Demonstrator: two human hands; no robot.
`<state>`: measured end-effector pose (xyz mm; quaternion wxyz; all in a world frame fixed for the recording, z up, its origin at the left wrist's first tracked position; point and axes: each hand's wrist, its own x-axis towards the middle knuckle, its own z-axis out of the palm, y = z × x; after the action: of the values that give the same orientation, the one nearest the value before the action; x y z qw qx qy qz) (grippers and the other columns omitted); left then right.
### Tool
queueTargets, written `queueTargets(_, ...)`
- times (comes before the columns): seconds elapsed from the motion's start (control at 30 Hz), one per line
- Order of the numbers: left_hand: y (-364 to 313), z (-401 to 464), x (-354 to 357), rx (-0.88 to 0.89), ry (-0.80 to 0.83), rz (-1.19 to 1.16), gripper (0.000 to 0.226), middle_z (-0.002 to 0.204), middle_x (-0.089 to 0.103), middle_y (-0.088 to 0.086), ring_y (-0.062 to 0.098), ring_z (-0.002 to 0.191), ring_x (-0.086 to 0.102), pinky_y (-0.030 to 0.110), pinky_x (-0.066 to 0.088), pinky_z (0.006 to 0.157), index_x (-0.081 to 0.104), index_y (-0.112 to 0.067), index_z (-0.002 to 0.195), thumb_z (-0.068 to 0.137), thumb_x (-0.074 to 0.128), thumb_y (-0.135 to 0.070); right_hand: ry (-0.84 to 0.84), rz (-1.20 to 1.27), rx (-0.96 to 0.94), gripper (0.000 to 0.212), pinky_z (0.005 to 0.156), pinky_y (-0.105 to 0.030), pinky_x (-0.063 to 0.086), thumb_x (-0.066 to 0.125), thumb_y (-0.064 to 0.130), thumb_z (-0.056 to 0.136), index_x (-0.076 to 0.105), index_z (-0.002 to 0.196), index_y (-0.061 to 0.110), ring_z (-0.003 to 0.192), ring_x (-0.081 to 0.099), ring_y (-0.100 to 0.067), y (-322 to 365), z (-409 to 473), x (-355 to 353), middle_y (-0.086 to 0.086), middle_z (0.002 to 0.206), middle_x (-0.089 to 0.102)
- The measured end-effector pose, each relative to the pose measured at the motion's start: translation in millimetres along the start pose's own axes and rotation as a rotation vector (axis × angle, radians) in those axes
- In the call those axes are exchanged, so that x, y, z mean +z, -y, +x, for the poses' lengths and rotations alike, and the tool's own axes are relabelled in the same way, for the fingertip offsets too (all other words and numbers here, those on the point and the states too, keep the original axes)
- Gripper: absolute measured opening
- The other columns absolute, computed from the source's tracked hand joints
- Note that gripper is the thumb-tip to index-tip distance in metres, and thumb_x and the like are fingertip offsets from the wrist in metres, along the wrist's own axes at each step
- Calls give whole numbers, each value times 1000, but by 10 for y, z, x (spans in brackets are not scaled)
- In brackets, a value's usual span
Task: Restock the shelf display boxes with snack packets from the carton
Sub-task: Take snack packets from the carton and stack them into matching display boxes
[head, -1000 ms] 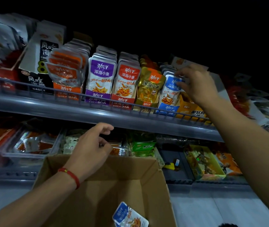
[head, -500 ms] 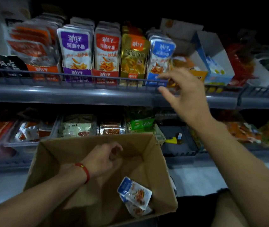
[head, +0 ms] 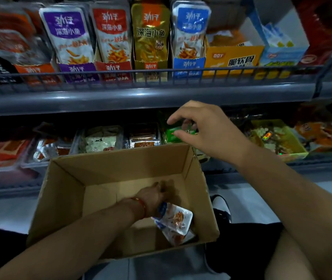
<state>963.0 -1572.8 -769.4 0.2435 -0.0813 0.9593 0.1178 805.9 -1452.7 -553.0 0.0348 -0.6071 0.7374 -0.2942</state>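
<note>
Left hand [head: 151,196] down inside the carton [head: 64,190], fingers hidden, grip can't tell, touching the blue packets [head: 174,221] in its near-right corner. Right hand [head: 203,129] hovers above the carton's far-right corner, fingers loosely spread, holding nothing.

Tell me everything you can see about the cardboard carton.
The carton is plain brown cardboard, open at the top, standing upright below the lower shelf. It is nearly empty: a few blue-and-white snack packets lie in its near right corner. The left hand reaches inside, beside those packets.

White shoe [head: 220,207] on grey floor [head: 258,197]
</note>
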Motion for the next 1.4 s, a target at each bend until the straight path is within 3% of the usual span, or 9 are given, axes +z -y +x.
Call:
queueTargets(0.2, 113, -200, -380, 9, -59, -409, 24, 99, 67, 4, 18, 90, 61, 28, 50, 77, 66, -13, 100, 80, 77, -9, 320, 22, 79, 22, 81, -15, 52, 73, 23, 92, 72, 113, 29, 91, 61, 7, -80, -30, 52, 18, 103, 67)
queueTargets(0.4, 188, -766, -1168, 87, -388, -837, 20, 86, 70, -2, 8, 77, 65, 22, 54, 71, 65, -18, 97, 85, 77, -7, 604, 14, 169, 34, 77, -19, 55, 77, 28, 89, 66, 120, 28, 85, 65, 4, -64, -75, 333, 14, 98, 68)
queueTargets(0.57, 131, -1063, -1482, 19, -743, -1331, 18, 78, 74, 14, 22, 76, 68, 35, 57, 73, 68, -10, 91, 77, 78, -17, 398, 276, 244, 8, 69, -18, 55, 77, 20, 89, 71, 93, 22, 79, 68, 2, 34, 7, 339, 6, 88, 73)
queueTargets(0.7, 50, -1205, -1481, -12, -722, -1522, 18, 96, 76, 20, 30, 87, 73, 42, 59, 79, 69, -1, 101, 86, 71, -11, 312, 457, 329, 9, 72, -28, 62, 78, 18, 88, 70, 91, 17, 85, 75, -13, 107, 15, 299, -2, 92, 76)
queueTargets(0.83, 64, -1290, -1502, -34, -765, -1431, 16, 94, 77, 11, 26, 90, 75, 38, 62, 77, 69, -3, 103, 90, 70, -12, 293, 450, 356, 13, 72, -30, 62, 78, 23, 88, 70, 98, 17, 86, 75, -12, 173, 7, 306, 1, 94, 76)
queueTargets(0.97, 63, -1368, -1560, 0, -838, -1221, 10, 89, 78, 3, 15, 84, 75, 32, 62, 72, 72, -11, 98, 89, 73, -16, 68, 366, 256, 25, 75, -32, 61, 71, 32, 94, 67, 118, 28, 88, 70, -10, 339, 39, 249, 10, 102, 71)
queueTargets(1.13, 56, -1420, -1590, 71, -881, -1151, 18, 91, 77, -1, 11, 86, 74, 29, 61, 72, 71, -17, 101, 86, 77, -23, -12, 243, 168, 13, 74, -29, 59, 70, 24, 95, 75, 107, 26, 87, 68, -6, 519, 80, 148, 14, 92, 72)
queueTargets(1.3, 181, -1462, -1653, -51, -994, -1267, 19, 93, 74, 3, 8, 82, 70, 18, 55, 69, 66, -18, 105, 89, 73, -9, -361, 23, 152, 13, 73, -19, 53, 68, 18, 96, 71, 103, 29, 84, 64, -4, 424, 264, -470, 16, 94, 69)
queueTargets(1.4, 248, -1477, -1654, -108, -977, -1292, 21, 97, 73, 3, 13, 81, 68, 26, 58, 71, 64, -22, 104, 91, 68, -6, -600, -120, 66, 10, 75, -13, 48, 65, 20, 99, 70, 107, 21, 83, 62, -5, 353, 508, -962, 8, 96, 68)
